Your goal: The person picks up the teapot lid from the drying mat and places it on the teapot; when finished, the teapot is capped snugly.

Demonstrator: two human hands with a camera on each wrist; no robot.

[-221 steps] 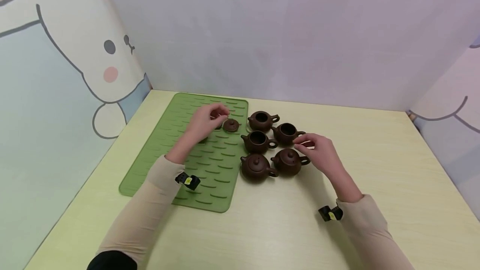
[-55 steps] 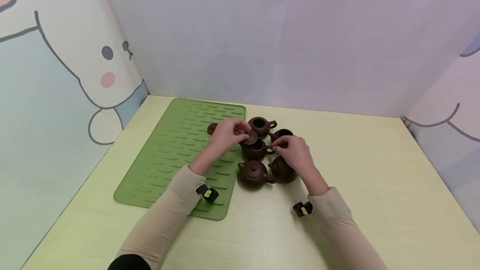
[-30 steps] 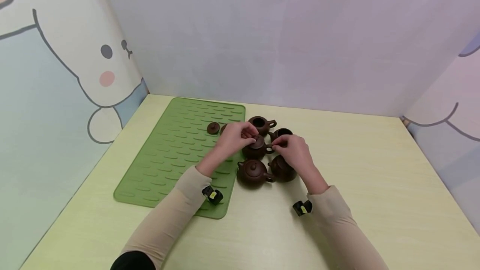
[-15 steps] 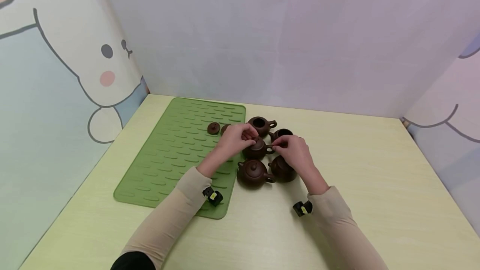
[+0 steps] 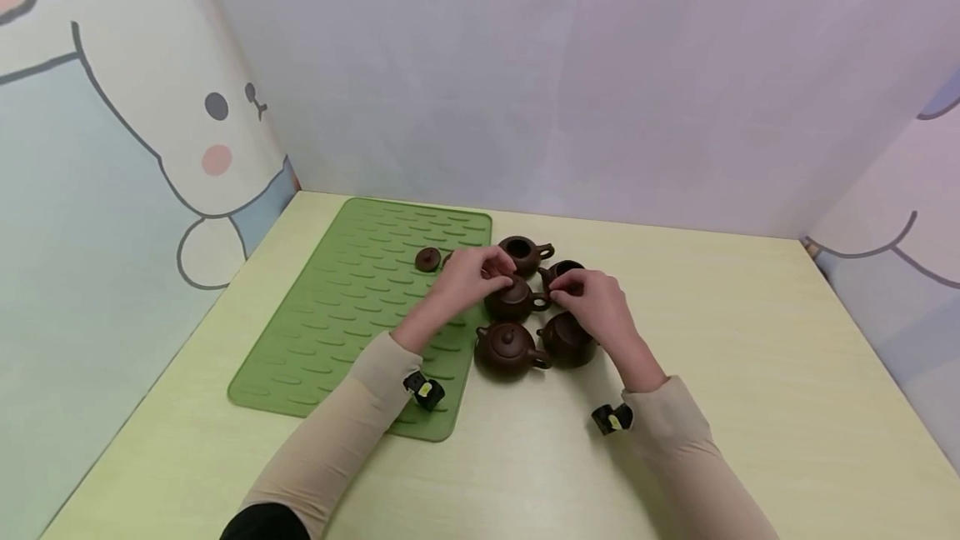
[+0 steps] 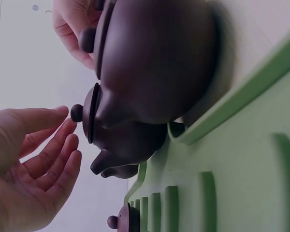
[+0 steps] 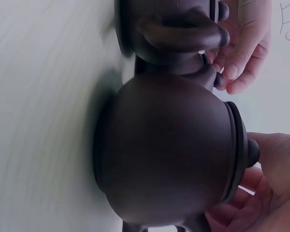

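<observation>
In the head view my left hand (image 5: pixel 471 277) hovers at the lidded middle teapot (image 5: pixel 512 300), a dark brown clay one. The left wrist view shows the thumb and fingers spread just off the lid knob (image 6: pixel 76 113). My right hand (image 5: pixel 596 302) is beside that teapot's handle (image 5: pixel 542 301), fingertips slightly apart from it. Below, a lidded teapot (image 5: pixel 507 350) stands in front, and another teapot (image 5: pixel 567 342) sits partly under the right hand. Two lidless teapots stand behind: one at the back (image 5: pixel 522 255), one at the right (image 5: pixel 562 272) partly hidden.
A green ridged mat (image 5: pixel 322 332) lies left of the teapots. On it rests one loose lid (image 5: pixel 427 259); a second lid (image 5: pixel 447 258) is mostly hidden by the left hand. The pale wooden table (image 5: pixel 720 340) extends right, with a wall behind.
The left hand carried a lid from the mat onto the middle teapot, then let go of its knob. The right hand came to that teapot's handle and has just drawn slightly right, off it.
</observation>
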